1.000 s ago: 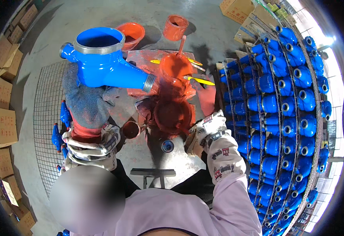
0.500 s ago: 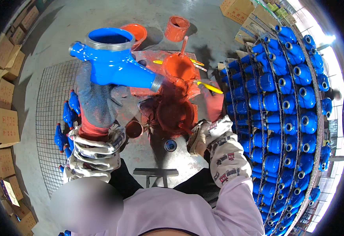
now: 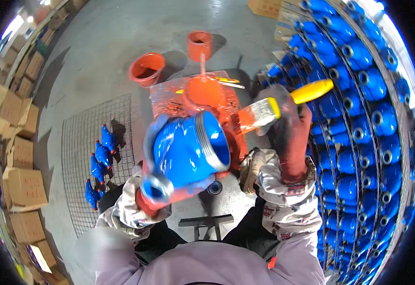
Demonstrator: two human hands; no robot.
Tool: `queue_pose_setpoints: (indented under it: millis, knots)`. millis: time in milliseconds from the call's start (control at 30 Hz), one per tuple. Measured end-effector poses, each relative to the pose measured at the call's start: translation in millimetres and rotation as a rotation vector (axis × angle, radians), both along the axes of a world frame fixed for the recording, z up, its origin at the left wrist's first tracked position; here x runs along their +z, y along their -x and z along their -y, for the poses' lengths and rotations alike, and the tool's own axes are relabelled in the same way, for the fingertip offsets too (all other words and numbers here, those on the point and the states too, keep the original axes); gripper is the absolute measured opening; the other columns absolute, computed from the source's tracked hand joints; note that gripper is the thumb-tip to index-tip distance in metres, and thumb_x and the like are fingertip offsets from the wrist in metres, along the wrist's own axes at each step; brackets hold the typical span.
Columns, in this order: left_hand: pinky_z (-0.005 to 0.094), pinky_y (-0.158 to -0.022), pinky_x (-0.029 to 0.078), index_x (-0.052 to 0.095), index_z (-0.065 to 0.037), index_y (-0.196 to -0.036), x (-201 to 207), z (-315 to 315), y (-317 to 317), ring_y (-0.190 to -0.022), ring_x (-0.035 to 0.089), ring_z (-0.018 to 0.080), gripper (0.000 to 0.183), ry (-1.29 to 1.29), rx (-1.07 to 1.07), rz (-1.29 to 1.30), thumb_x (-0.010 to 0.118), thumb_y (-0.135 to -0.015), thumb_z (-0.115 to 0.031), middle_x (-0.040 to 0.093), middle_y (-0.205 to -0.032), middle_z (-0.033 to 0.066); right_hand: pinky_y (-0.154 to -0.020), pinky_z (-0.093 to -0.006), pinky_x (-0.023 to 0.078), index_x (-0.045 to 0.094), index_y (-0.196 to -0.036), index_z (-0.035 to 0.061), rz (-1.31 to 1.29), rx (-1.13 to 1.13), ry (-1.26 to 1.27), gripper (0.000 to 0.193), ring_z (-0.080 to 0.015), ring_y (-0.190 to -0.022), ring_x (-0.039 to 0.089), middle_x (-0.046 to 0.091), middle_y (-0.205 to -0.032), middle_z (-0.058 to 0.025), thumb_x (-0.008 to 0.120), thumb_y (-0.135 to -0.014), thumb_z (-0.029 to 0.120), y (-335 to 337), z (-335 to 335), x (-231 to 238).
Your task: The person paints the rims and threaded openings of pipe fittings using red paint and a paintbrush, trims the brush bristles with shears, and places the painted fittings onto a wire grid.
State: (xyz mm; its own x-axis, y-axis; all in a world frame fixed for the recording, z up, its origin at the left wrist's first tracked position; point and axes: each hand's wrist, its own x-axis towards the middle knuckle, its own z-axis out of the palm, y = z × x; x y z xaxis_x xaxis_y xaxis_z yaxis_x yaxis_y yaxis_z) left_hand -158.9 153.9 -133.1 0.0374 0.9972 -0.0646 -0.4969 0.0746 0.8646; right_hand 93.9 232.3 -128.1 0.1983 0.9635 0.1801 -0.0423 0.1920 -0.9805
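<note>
My gloved left hand (image 3: 151,137) is wrapped around a glossy blue water meter body (image 3: 179,149) from the left and below. Its wide threaded mouth faces right, and a smaller threaded end points toward me. In my gloved right hand (image 3: 285,114) is a flat paintbrush (image 3: 263,115) with a yellow handle. Its red-stained bristles point left at the meter body's mouth, apart from it. Beyond the meter body stands an open pot of orange-red paint (image 3: 205,92) with a stick in it. A darker red container (image 3: 236,145) is mostly hidden behind the meter body.
Blue meter bodies (image 3: 352,154) fill a tall rack close on my right. Several smaller blue ones (image 3: 102,154) lie on a wire mesh (image 3: 77,156) at left. Two red buckets (image 3: 199,46) stand at the back. Cardboard boxes (image 3: 27,187) line the far left.
The meter body has come down and right, and its wide mouth has tipped from upward to rightward. My right hand has risen with the brush, away from the paint pots.
</note>
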Motion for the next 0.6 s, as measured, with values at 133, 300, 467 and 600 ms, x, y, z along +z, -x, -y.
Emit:
queue_pose_setpoints:
  millis: [133, 300, 467, 600]
  knots:
    - [0.0502, -0.096, 0.044, 0.037, -0.009, -0.138, -21, -13, -31, -0.119, 0.052, 0.0329, 0.091, -0.147, -0.123, -0.235, 0.087, -0.064, -0.022, 0.051, -0.130, 0.0148, -0.070, -0.0226, 0.047, 0.067, -0.104, -0.0021, 0.272, 0.106, -0.038, 0.025, -0.0084, -0.077, 0.060, 0.068, -0.088, -0.0043, 0.060, -0.091, 0.017, -4, -6, 19]
    - [0.0551, -0.099, 0.041, 0.042, -0.011, -0.136, -41, -14, -44, -0.122, 0.049, 0.0398, 0.087, -0.365, -0.254, -0.488, 0.088, -0.063, -0.023, 0.049, -0.133, 0.0192, -0.059, -0.0403, 0.049, 0.066, -0.090, -0.0017, 0.556, 0.084, -0.113, 0.032, -0.0385, -0.064, 0.062, 0.061, -0.069, -0.0210, 0.062, -0.088, 0.030, -18, -8, 17]
    - [0.0600, -0.103, 0.037, 0.046, -0.013, -0.133, -55, -7, -35, -0.125, 0.046, 0.0467, 0.084, -0.591, -0.302, -0.741, 0.089, -0.061, -0.024, 0.046, -0.135, 0.0236, -0.058, -0.0396, 0.049, 0.067, -0.094, -0.0008, 0.599, 0.149, -0.100, 0.030, -0.0382, -0.064, 0.062, 0.061, -0.070, -0.0208, 0.063, -0.086, 0.028, -12, -1, 20]
    - [0.0622, -0.103, 0.035, 0.049, -0.012, -0.132, -49, -13, -27, -0.125, 0.045, 0.0500, 0.082, -0.724, -0.287, -0.847, 0.089, -0.061, -0.026, 0.045, -0.136, 0.0258, -0.049, -0.0327, 0.043, 0.063, -0.081, 0.0015, 0.352, 0.109, -0.258, 0.017, -0.0240, -0.049, 0.053, 0.054, -0.058, -0.0117, 0.067, -0.085, 0.017, -3, 10, 26]
